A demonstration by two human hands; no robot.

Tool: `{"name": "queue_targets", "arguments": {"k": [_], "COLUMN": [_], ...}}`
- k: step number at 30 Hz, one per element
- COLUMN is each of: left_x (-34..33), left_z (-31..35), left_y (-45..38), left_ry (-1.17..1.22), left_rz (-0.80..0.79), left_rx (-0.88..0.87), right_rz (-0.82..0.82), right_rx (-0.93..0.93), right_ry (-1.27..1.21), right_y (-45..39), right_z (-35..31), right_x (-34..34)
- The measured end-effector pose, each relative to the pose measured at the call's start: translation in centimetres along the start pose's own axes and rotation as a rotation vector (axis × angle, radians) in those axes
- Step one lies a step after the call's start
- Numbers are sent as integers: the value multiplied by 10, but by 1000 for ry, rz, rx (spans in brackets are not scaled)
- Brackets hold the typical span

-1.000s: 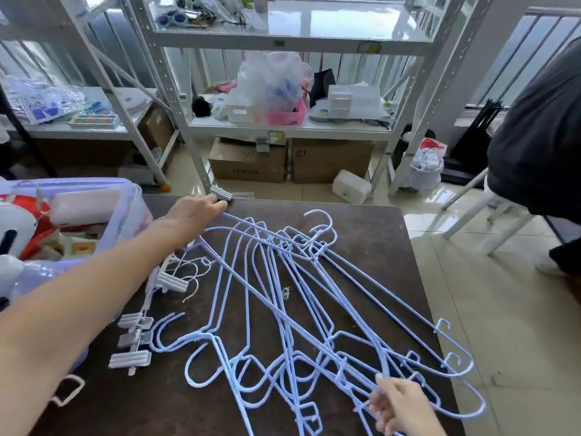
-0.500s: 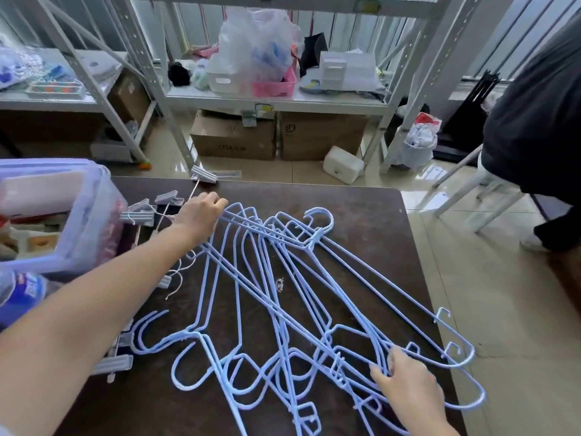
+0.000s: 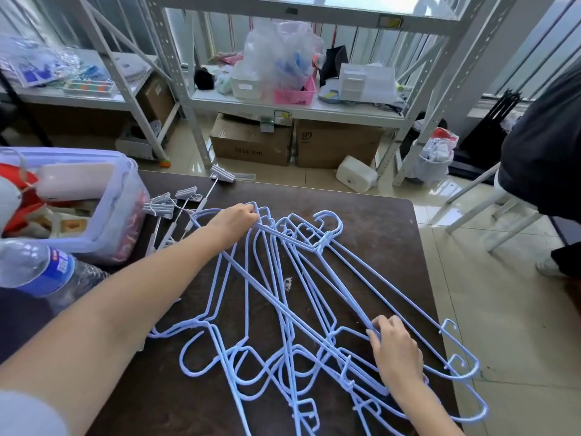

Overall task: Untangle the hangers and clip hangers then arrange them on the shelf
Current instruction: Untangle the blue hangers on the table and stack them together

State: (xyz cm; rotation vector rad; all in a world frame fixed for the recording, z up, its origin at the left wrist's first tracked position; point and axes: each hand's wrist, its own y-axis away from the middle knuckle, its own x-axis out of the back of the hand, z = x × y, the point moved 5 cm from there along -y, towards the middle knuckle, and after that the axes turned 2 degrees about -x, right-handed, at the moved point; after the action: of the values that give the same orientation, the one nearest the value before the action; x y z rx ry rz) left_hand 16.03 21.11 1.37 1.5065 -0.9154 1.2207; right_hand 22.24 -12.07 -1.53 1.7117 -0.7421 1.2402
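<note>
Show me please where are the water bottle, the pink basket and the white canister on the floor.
water bottle (image 3: 50, 273): head view, on its blue label.
pink basket (image 3: 294, 96): head view, on its front wall, on the shelf.
white canister (image 3: 356, 174): head view, on its upper face, on the floor.

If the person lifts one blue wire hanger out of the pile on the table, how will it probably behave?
The blue wire hangers are thin, so one is probably light and slightly springy. They cross each other many times, so pulling one would likely drag its neighbours. The left hand and right hand grip opposite ends of the pile, which should help to hold the rest down on the table.
</note>
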Motion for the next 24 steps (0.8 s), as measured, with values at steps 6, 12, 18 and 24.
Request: {"name": "queue_targets", "arguments": {"k": [6,12,18,24], "left_x": [31,46,50,71], "left_z": [0,5,14,18], "left_y": [33,76,119,151], "left_ry": [-70,-54,-3,-41], "left_rz": [105,103,130,278], "left_rx": [7,46,70,51], "right_rz": [69,57,17,-63], "right_rx": [79,160,187,296], "right_ry": [81,157,112,-118], "right_y": [1,1,2,9], "right_z": [4,5,10,6], "right_x": [7,15,19,19]}}
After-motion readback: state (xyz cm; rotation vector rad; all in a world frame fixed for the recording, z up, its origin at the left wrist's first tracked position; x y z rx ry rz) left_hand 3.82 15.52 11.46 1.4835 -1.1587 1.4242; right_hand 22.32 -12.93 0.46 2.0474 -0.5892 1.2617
